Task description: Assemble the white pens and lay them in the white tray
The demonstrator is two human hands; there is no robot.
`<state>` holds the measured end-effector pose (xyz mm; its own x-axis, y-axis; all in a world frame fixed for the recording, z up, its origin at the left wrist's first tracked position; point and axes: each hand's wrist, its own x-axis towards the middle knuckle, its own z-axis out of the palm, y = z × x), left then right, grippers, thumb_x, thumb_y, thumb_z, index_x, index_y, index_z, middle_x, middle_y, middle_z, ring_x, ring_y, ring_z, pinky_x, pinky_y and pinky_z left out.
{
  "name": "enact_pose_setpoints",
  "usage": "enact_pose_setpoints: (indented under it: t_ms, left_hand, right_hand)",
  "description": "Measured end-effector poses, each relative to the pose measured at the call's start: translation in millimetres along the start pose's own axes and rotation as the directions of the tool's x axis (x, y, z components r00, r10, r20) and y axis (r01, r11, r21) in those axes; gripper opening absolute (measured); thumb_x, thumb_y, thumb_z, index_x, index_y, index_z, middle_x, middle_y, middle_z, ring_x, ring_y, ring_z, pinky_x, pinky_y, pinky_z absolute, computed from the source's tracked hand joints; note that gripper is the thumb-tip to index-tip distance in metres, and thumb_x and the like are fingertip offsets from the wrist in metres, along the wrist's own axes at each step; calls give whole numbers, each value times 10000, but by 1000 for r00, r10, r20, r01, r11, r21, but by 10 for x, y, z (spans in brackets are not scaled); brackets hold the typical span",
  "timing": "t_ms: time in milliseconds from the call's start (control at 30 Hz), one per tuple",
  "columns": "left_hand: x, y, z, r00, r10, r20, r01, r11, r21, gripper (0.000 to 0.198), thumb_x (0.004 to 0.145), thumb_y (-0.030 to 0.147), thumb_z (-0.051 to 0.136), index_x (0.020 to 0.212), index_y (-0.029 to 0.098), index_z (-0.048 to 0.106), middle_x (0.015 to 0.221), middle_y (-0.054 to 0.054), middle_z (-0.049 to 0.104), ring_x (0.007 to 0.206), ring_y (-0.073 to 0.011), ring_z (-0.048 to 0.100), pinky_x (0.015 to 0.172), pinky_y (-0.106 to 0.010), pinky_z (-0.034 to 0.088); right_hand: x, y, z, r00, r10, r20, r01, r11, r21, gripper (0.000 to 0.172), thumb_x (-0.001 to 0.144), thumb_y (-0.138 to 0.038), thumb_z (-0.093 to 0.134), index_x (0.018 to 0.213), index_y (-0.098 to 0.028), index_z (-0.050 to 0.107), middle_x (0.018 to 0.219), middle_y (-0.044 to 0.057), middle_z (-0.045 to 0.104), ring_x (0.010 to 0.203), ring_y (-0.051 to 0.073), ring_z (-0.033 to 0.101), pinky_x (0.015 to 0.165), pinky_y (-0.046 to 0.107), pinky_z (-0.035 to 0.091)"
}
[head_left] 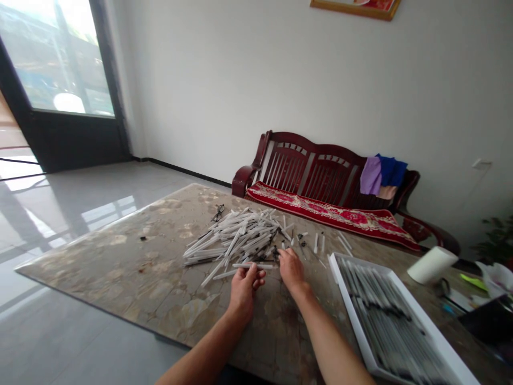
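Note:
A heap of several white pen barrels [236, 238] lies in the middle of the brown stone table [132, 272]. My left hand [245, 286] is curled round one white pen barrel [253, 266], held level just in front of the heap. My right hand [290, 269] rests palm down beside it, fingers reaching into small dark pen parts [276, 251] at the heap's near edge; whether it grips anything I cannot tell. A few loose white pieces [320, 243] lie scattered to the right of the heap.
A white tray [352, 315] packed with several dark finished pens lies at the right. A white paper roll [432, 264] stands behind it. Black glasses [217, 212] lie past the heap. A red wooden bench [320, 184] stands against the wall behind the table.

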<state>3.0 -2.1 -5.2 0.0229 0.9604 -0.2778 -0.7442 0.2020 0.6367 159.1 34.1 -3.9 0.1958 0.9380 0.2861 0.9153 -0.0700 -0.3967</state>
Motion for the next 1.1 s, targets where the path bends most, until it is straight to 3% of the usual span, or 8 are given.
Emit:
enact_pose_setpoints:
  t_ms: [233, 400, 467, 600, 667, 1100]
  left_hand:
    - [28, -19, -5, 1000, 6, 16, -6, 1000, 6, 348, 669, 312, 843, 831, 147, 583, 670, 14, 620, 581, -99, 644, 470, -164, 508]
    - [36, -26, -4, 1000, 14, 21, -14, 1000, 6, 379, 626, 330, 866, 822, 147, 597, 707, 6, 637, 616, -109, 661, 486, -171, 517]
    - [38, -37, -2, 999, 19, 31, -19, 1000, 10, 410, 591, 352, 881, 812, 149, 601, 703, 7, 641, 635, -119, 670, 500, -178, 526]
    - [44, -62, 2, 998, 36, 56, -38, 999, 30, 471, 521, 395, 902, 792, 152, 604, 684, 10, 650, 635, -130, 676, 514, -189, 535]
    - [47, -71, 0, 997, 50, 58, -52, 998, 41, 474, 514, 400, 901, 791, 153, 606, 681, 14, 652, 630, -130, 679, 523, -192, 538]
    - [33, -87, -4, 991, 73, 114, -90, 985, 149, 436, 570, 401, 864, 814, 154, 599, 691, 4, 671, 638, -151, 692, 553, -220, 548]
  right_hand:
    - [141, 23, 46, 996, 68, -61, -56, 983, 176, 183, 786, -66, 562, 779, -198, 689, 936, 91, 673, 905, 197, 630, 786, 269, 431]
    - [-152, 81, 35, 992, 112, -57, -80, 913, 399, 146, 820, -222, 525, 845, -189, 665, 726, 30, 680, 686, 183, 645, 632, 272, 494]
    - [-335, 69, 38, 987, 157, -34, -110, 817, 567, 203, 817, -333, 530, 860, -183, 660, 669, 10, 664, 599, 175, 628, 546, 266, 499]
    - [-587, -18, 1, 963, 271, 13, -145, 471, 870, 239, 676, -400, 678, 778, -186, 653, 637, -8, 639, 582, 166, 610, 531, 268, 516]
    - [-625, -66, -34, 953, 302, 10, -139, 409, 902, 226, 640, -372, 710, 755, -186, 655, 630, -14, 635, 579, 157, 602, 540, 265, 520]
    - [-626, -84, -69, 947, 319, -40, -103, 421, 901, 206, 622, -350, 729, 725, -172, 713, 628, 13, 689, 520, 151, 605, 521, 260, 523]
